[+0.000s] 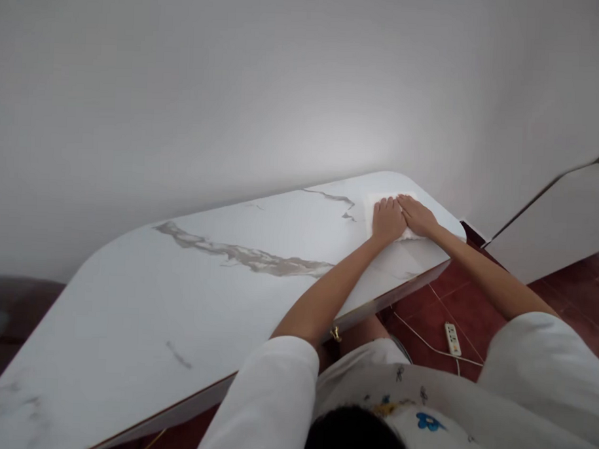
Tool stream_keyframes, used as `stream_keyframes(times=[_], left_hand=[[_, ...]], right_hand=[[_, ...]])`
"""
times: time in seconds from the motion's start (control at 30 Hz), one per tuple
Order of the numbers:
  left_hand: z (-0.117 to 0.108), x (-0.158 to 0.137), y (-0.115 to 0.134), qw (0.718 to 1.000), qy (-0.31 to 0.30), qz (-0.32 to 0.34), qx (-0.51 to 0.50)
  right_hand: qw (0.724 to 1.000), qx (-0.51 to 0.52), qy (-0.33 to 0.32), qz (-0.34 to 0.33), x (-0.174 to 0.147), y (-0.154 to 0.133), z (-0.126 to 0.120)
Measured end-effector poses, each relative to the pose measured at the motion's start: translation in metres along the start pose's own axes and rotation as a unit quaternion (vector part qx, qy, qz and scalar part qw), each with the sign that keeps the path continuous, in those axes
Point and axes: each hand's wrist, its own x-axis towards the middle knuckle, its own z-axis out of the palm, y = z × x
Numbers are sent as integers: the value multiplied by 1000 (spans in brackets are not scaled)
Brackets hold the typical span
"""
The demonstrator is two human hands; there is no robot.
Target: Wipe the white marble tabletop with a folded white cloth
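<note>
Flat on a thin white cloth [370, 206] rests my left hand [389, 221], its fingers stretched out and pointing away from me. My right hand [418, 216] lies beside it on the same cloth, with its fingertips close against the left hand's fingers. Both palms face down and hide most of the cloth; whether it is fabric or paper I cannot tell. The cloth lies near the far right end of a white tabletop [130, 304] with grey-brown marble veins and rounded corners.
A pale wall [235, 85] runs along the table's far side. On the dark red tiled floor [455, 282] at the right lies a white power strip [453, 339] with its cable. A small gold-coloured knob [335, 333] shows under the table's near edge. A white panel [560, 214] stands farther right.
</note>
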Motion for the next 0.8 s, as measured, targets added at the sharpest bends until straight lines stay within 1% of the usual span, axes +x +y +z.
stream_keyframes(times=[0.1, 0.2, 0.33, 0.43, 0.57, 0.67, 0.8], left_hand=[[-8, -26, 17, 1000, -5, 6, -8], [-14, -47, 36, 1000, -15, 1, -17], [-12, -56, 60, 999, -26, -2, -30], [-5, -49, 72, 999, -25, 9, -43], [8, -29, 80, 997, -3, 40, -59], [15, -9, 79, 996, 6, 58, -64], [23, 21, 69, 996, 14, 65, -67]], right_hand=[[1000, -14, 0, 8, -32, -10, -8], [1000, -13, 2, 5, -61, -12, -16], [1000, 0, -3, -5, -85, 1, -24], [1000, 5, 1, 4, -93, 16, -27], [1000, -1, 5, 25, -88, 38, -28], [999, -7, 9, 45, -76, 54, -24], [998, -12, 23, 62, -48, 74, -14]])
